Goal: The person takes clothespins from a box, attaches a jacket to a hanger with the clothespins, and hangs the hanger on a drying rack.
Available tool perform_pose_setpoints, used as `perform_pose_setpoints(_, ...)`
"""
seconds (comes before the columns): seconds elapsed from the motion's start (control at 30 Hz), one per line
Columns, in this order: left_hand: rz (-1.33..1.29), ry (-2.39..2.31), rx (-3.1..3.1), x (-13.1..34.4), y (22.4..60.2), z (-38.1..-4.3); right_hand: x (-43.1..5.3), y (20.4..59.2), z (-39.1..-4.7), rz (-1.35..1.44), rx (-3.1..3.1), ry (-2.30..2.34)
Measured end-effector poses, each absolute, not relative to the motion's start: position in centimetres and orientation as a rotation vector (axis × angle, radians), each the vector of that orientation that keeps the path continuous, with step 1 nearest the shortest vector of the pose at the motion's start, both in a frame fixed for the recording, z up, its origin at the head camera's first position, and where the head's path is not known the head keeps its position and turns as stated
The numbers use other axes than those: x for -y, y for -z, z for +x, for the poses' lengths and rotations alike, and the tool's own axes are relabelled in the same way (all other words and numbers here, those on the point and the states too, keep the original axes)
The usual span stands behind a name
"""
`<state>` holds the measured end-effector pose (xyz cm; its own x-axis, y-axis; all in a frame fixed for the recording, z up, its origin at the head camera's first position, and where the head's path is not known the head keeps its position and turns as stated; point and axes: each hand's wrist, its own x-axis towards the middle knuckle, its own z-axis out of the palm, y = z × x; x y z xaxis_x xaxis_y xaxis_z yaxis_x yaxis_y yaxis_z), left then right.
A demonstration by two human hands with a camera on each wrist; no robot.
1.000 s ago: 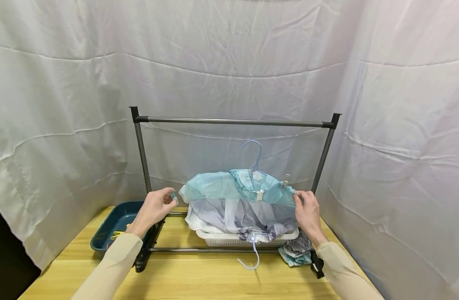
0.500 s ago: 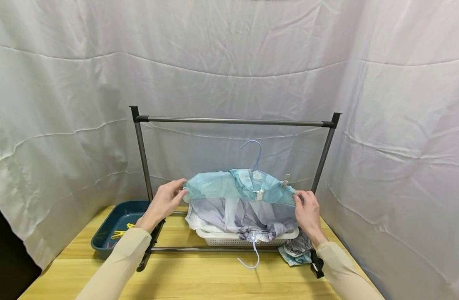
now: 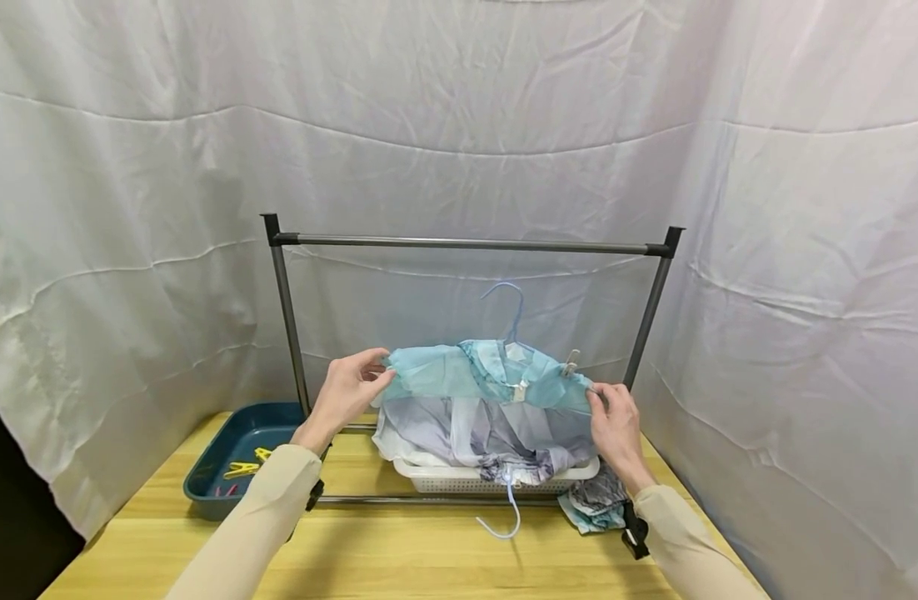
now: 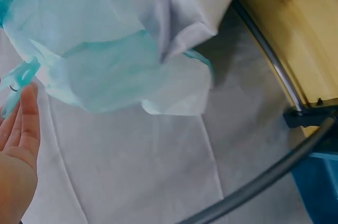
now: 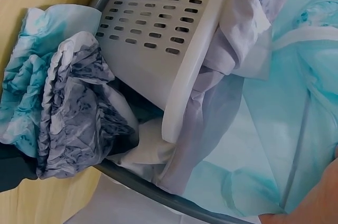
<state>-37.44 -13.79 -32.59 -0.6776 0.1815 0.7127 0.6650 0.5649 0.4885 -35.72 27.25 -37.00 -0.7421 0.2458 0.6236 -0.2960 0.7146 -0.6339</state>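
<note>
A sheer light-blue garment (image 3: 436, 372) hangs on a blue hanger (image 3: 515, 308) above the basket. My left hand (image 3: 342, 392) is at its left end. In the left wrist view this hand pinches a teal clothespin (image 4: 22, 73) right at the garment's edge. At the other end my right hand (image 3: 615, 421) pinches the garment's right edge between thumb and fingers. A pale clothespin (image 3: 571, 362) is clipped on the garment close to the right hand. Below it, a greyish-lilac garment (image 3: 489, 425) lies over a white perforated basket (image 3: 444, 483).
A dark rack (image 3: 459, 242) frames the basket. Another hanger hook (image 3: 515, 512) sticks out toward the front. Left stands a dark blue tray (image 3: 197, 483) with yellow clothespins (image 3: 240, 469) and pinkish pieces. Crumpled teal and grey fabric (image 3: 596, 504) lies by the rack's right foot.
My left hand has moved right and up from beside the garment to its left end, bringing the teal clothespin there. The garment's left end has drawn slightly inward. My right hand stays in place.
</note>
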Motion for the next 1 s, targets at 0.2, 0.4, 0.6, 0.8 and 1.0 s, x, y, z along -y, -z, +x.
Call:
perform_pose_setpoints(0.2, -0.742, 1.021, 2.151, 12.3, 31.6, -37.6, -27.3, 37.1, -35.7, 0.038, 2.207, -0.970)
perform_pose_setpoints(0.4, -0.792, 0.998, 2.108, 10.9, 30.7, -37.5, -27.3, 37.3, -35.7, 0.045, 2.205, -0.962)
perform_pose_setpoints(0.6, -0.843, 0.971, 2.069, 9.3, 29.7, -37.6, -27.4, 37.4, -35.8, 0.050, 2.180, -0.947)
perform_pose_setpoints(0.8, -0.856, 0.943, 2.002, 7.7, 29.0, -38.0, -27.2, 37.5, -35.8, 0.051, 2.202, -0.950)
perform_pose_setpoints(1.0, -0.855, 0.935, 2.038, 6.4, 28.2, -38.1, -27.1, 37.5, -35.9, 0.058, 2.191, -0.952)
